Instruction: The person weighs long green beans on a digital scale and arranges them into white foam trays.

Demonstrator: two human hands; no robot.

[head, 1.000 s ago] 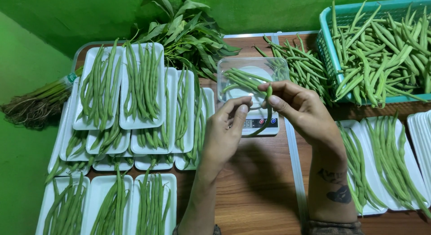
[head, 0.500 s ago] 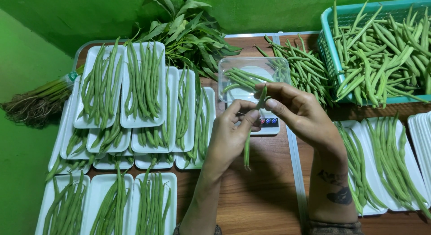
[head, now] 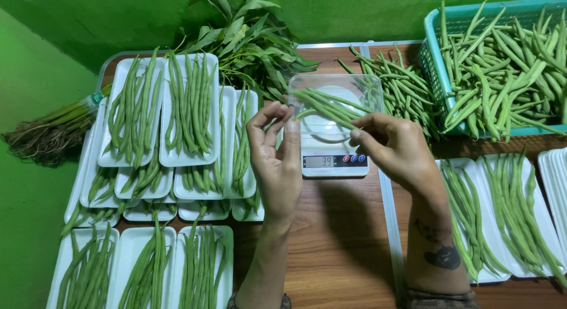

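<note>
Since 0.5 s ago the single bean that hung between both hands is gone from view; hands now sit apart, either side of the scale [head: 333, 158], so that bean prob. went into the clear tray [head: 336, 105] w/ the other green beans [head: 328, 105]. Left hand [head: 276, 161] at 9 o'clock of the scale, palm up, fingers loosely curled, thumb near fingertips; can't tell if anything's pinched. Right hand [head: 393, 146] at 3 o'clock, fingertips closed on the ends of the beans over the tray. Teal basket [head: 434, 61] of beans at 2 o'clock, filled white trays [head: 189, 108] at 9 on the wooden surface [head: 342, 238].
</note>
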